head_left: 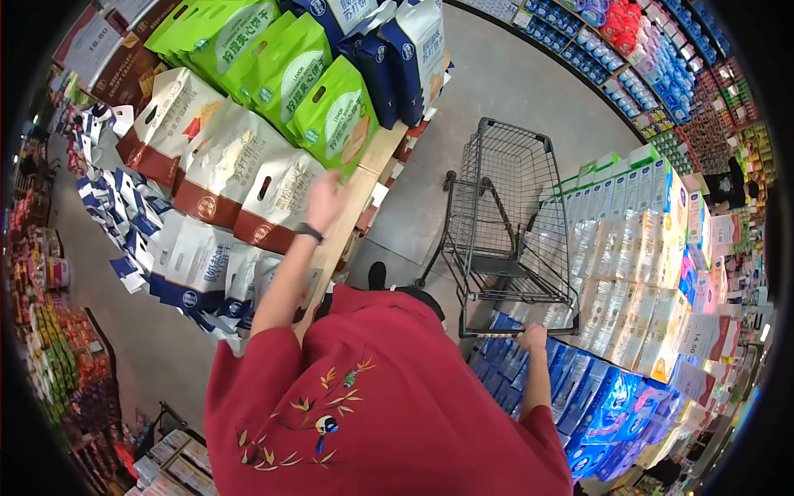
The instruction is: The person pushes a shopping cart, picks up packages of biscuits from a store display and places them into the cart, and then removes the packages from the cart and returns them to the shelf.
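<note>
My left hand (327, 202), with a dark band at the wrist, reaches over the edge of the snack display. It looks open and slightly blurred, and I see nothing held in it. Just beside it stands a white-and-brown biscuit bag (277, 198) with a cut-out handle. Beyond the fingertips is a green lemon biscuit bag (337, 116), the front one of its row; whether they touch it I cannot tell. My right hand (532, 336) is wrapped round the handle of a black wire shopping cart (513, 215). The cart's basket holds nothing visible.
Blue-and-white bags (409, 58) stand at the display's far end, and more (190, 260) at its near left. Wooden boards (351, 202) edge the display. Stacked tissue packs (633, 248) and blue packs (595, 397) lie close to the cart's right. Grey floor (413, 186) runs between.
</note>
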A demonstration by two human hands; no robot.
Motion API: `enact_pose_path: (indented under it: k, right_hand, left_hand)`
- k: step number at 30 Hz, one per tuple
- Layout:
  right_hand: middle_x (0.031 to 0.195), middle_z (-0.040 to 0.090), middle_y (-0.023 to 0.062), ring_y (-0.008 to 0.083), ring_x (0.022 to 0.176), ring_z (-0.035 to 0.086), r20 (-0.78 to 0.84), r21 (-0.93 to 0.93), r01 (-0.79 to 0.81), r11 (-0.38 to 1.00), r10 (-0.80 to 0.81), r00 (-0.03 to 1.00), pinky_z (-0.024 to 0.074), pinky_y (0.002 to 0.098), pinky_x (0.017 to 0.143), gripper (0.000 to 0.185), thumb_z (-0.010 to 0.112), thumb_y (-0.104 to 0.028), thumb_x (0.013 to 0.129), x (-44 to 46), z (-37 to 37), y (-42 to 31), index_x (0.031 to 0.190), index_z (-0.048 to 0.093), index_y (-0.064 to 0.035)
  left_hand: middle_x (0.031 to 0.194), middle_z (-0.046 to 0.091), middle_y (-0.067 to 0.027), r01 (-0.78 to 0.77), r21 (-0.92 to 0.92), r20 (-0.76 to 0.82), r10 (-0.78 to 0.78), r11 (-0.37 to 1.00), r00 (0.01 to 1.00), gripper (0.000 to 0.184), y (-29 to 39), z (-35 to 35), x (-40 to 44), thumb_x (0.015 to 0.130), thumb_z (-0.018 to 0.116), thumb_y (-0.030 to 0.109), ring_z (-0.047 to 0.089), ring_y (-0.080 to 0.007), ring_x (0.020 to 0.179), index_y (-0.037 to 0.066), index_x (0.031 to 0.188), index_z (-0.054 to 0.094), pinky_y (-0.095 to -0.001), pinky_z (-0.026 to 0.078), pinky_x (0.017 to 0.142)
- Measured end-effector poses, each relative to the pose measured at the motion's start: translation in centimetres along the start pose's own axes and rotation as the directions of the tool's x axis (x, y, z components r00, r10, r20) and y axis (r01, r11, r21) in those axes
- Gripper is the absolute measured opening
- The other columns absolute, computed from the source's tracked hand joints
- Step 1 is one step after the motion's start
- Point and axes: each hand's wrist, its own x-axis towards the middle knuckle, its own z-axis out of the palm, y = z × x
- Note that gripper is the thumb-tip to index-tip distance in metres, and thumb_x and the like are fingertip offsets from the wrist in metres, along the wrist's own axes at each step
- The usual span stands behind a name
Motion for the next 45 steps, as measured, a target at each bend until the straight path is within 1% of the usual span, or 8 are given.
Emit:
enact_pose_path:
  k: [5, 9, 13, 20, 21, 24, 37, 45]
  right_hand:
    - [0.096, 0.072, 0.0112, 0.0287, 0.098, 0.068, -0.010, -0.136, 0.006, 0.991, -0.008, 1.000, 0.0473, 0.0406, 0.097, 0.039, 0.079, -0.044, 0.067, -1.0, -0.5, 0.4, 0.088, 0.075, -0.0114]
    - [0.118, 0.066, 0.0123, 0.0278, 0.119, 0.057, 0.048, -0.206, -0.092, 0.974, 0.104, 0.993, 0.0339, 0.0452, 0.111, 0.048, 0.073, -0.042, 0.075, -1.2, 0.3, 0.5, 0.108, 0.070, -0.0078]
    - [0.132, 0.059, 0.0098, 0.0284, 0.129, 0.048, 0.166, -0.304, -0.118, 0.945, 0.175, 0.970, 0.0264, 0.0492, 0.116, 0.043, 0.059, -0.029, 0.085, -2.4, -1.9, 0.1, 0.123, 0.063, -0.0090]
    - [0.128, 0.060, 0.0095, 0.0265, 0.129, 0.047, 0.144, -0.369, -0.129, 0.921, 0.193, 0.971, 0.0260, 0.0459, 0.116, 0.034, 0.058, -0.024, 0.088, -1.9, 0.9, 2.0, 0.116, 0.068, -0.0083]
    - [0.128, 0.060, 0.0096, 0.0266, 0.129, 0.047, 0.127, -0.358, -0.132, 0.924, 0.188, 0.974, 0.0263, 0.0457, 0.116, 0.034, 0.058, -0.025, 0.087, -1.6, 1.6, 2.2, 0.116, 0.067, -0.0085]
    - [0.124, 0.061, 0.0100, 0.0263, 0.128, 0.048, 0.058, -0.307, -0.150, 0.940, 0.176, 0.983, 0.0275, 0.0450, 0.115, 0.031, 0.058, -0.024, 0.086, -1.6, 2.6, 3.0, 0.112, 0.067, -0.0096]
    - [0.117, 0.063, 0.0087, 0.0278, 0.119, 0.052, 0.080, -0.291, -0.092, 0.952, 0.120, 0.990, 0.0306, 0.0465, 0.113, 0.023, 0.056, -0.021, 0.087, -2.3, 0.0, 2.6, 0.102, 0.071, -0.0132]
    - [0.127, 0.062, 0.0089, 0.0287, 0.127, 0.050, 0.417, -0.329, -0.026, 0.944, 0.169, 0.893, 0.0322, 0.0501, 0.113, 0.050, 0.075, -0.039, 0.075, -0.3, -1.6, 2.7, 0.116, 0.068, -0.0121]
  left_hand:
    - [0.114, 0.060, -0.0189, 0.090, 0.409, -0.324, 0.052, 0.908, 0.944, 0.051, -5.5, -11.8, 2.1, 0.079, 0.076, 0.025, 0.056, -0.0391, 0.109, 0.004, 0.122, 0.058, -0.0462, 0.049, 0.089]
    - [0.117, 0.061, -0.0199, 0.285, 0.519, -0.233, -0.187, 0.806, 0.954, 0.061, -7.4, -13.2, 1.5, 0.078, 0.078, 0.029, 0.060, -0.0386, 0.106, 0.004, 0.127, 0.053, -0.0462, 0.051, 0.087]
    - [0.093, 0.072, -0.0133, 0.362, 0.432, -0.110, -0.350, 0.826, 0.930, 0.036, -9.0, -12.9, 1.9, 0.075, 0.080, 0.026, 0.069, -0.0310, 0.091, 0.003, 0.101, 0.069, -0.0406, 0.054, 0.079]
    - [0.084, 0.072, -0.0120, 0.324, 0.449, -0.005, -0.360, 0.833, 0.933, 0.033, -9.3, -13.0, 2.3, 0.079, 0.075, 0.033, 0.069, -0.0305, 0.081, 0.004, 0.095, 0.069, -0.0395, 0.053, 0.073]
    - [0.082, 0.071, -0.0137, 0.144, 0.548, 0.006, -0.176, 0.824, 0.984, 0.034, -11.1, -12.5, 1.9, 0.084, 0.071, 0.034, 0.069, -0.0296, 0.080, 0.001, 0.094, 0.068, -0.0393, 0.052, 0.072]
    - [0.080, 0.070, -0.0173, 0.331, 0.312, 0.192, -0.400, 0.891, 0.896, 0.034, -9.7, -12.6, 2.4, 0.087, 0.067, 0.033, 0.070, -0.0299, 0.080, -0.001, 0.093, 0.068, -0.0393, 0.052, 0.073]
    - [0.067, 0.060, -0.0154, 0.337, 0.252, 0.158, -0.382, 0.907, 0.911, 0.057, -1.5, -12.0, 0.8, 0.091, 0.062, 0.041, 0.058, -0.0211, 0.061, -0.010, 0.114, 0.063, -0.0347, 0.047, 0.065]
    - [0.059, 0.050, 0.0006, 0.378, 0.087, 0.146, -0.387, 0.922, 0.911, 0.034, 6.0, -13.7, 2.8, 0.097, 0.061, 0.032, 0.041, -0.0060, 0.056, -0.001, 0.089, 0.067, -0.0262, 0.034, 0.052]
